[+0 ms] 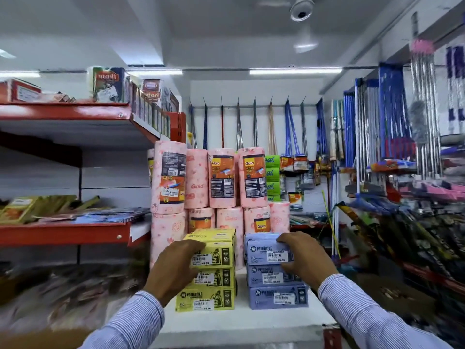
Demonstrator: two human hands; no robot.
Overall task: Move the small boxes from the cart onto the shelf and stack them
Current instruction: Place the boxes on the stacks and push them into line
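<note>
Two stacks of small Miracle garbage-bag boxes stand side by side on a white shelf point(241, 323). The yellow stack is three high; my left hand point(173, 268) grips its top yellow box point(216, 248) from the left side. The blue stack is also three high; my right hand point(305, 258) holds its top blue box point(264, 250) with fingers over the top and the thumb below. The lower yellow box point(206, 299) and lower blue box point(279, 297) rest on the shelf. No cart is in view.
Pink Gala kitchen towel rolls point(224, 177) are stacked right behind the boxes. Red shelves point(63, 233) with packets run along the left. Mops and brooms point(392, 117) hang at the back and right. Green packs point(273, 177) sit behind the rolls.
</note>
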